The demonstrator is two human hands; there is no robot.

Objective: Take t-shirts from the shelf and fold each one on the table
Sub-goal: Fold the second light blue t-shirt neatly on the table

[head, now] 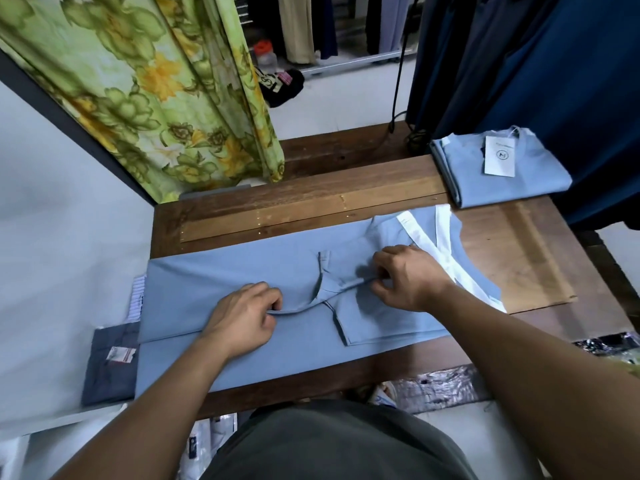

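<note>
A light blue t-shirt point(214, 282) with a white collar band lies spread lengthwise across the wooden table point(519, 251), its sides folded inward. My left hand point(242, 320) pinches the folded edge of the shirt near its middle. My right hand point(408, 275) pinches the same fold line further right, close to the collar. A folded light blue t-shirt point(530, 181) with a white paper tag lies at the table's far right corner.
A folded dark grey garment point(110, 368) with a tag sits on a white shelf at the left. A green floral curtain point(156, 91) hangs at the back left. Dark blue clothes point(554, 64) hang at the right. Packaged items lie below the table's near edge.
</note>
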